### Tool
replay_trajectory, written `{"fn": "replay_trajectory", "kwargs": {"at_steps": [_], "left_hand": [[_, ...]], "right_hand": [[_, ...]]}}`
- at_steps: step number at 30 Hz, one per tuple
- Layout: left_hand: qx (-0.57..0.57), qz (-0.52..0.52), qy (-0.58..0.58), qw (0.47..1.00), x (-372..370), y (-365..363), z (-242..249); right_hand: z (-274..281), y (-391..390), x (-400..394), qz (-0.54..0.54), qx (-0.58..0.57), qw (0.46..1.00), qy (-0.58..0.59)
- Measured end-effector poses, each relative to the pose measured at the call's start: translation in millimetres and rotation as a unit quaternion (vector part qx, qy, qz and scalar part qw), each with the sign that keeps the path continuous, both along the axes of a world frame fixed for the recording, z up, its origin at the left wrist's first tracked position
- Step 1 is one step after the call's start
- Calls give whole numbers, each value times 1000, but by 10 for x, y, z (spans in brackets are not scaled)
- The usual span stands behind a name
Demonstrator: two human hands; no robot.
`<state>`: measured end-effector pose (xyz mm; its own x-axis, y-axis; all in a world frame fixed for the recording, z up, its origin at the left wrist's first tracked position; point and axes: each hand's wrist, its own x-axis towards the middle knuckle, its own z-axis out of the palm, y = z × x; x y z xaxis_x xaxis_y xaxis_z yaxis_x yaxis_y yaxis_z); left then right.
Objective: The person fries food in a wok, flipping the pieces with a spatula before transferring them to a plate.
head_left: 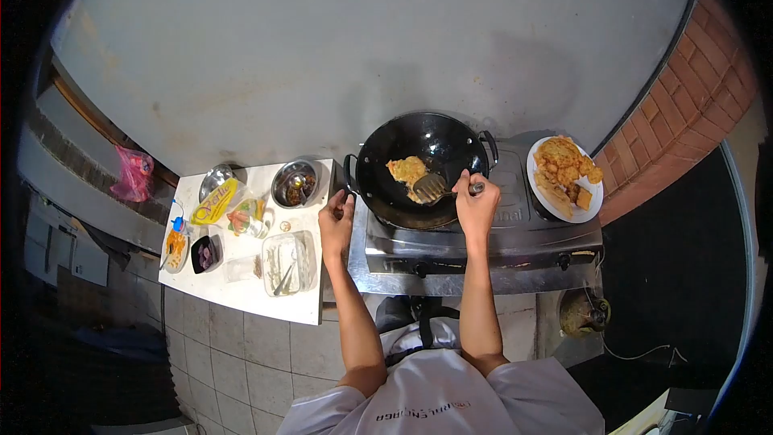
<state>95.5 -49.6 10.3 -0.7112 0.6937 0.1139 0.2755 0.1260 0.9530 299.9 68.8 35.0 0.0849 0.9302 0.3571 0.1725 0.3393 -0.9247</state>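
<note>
Spatula (431, 187) in right hand (475, 208) — left hand (336, 221) gripping wok (423, 169)

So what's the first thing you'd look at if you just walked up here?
The big black wok on the stove in the middle, with a golden fritter frying inside. The right hand holds a slotted spatula against it, while the left hand grips the wok's side handle. Just right of the stove, a white plate is piled with fried pieces.
</note>
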Motion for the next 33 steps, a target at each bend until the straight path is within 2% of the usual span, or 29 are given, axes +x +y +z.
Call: {"fn": "replay_trajectory", "kwargs": {"at_steps": [9,17,21,23,27,31,33], "left_hand": [[4,8,-8,1000,-23,29,-52],[4,5,-6,1000,9,60,50],[-9,-7,26,1000,-42,107,23],[-9,16,-2,1000,-47,120,65],[15,48,83,995,-226,212,-151],[31,47,104,993,-336,389,-142],[-33,46,158,986,-414,480,-68]], "right_hand": [[33,32,35,-11,1,1000,-15],[80,18,18,21,-15,1000,0],[88,27,31,22,-14,999,-23],[42,51,26,34,-9,999,-15],[76,46,13,38,-15,999,-15],[83,32,0,51,-2,998,-47],[26,56,-50,61,-18,998,-27]]}}
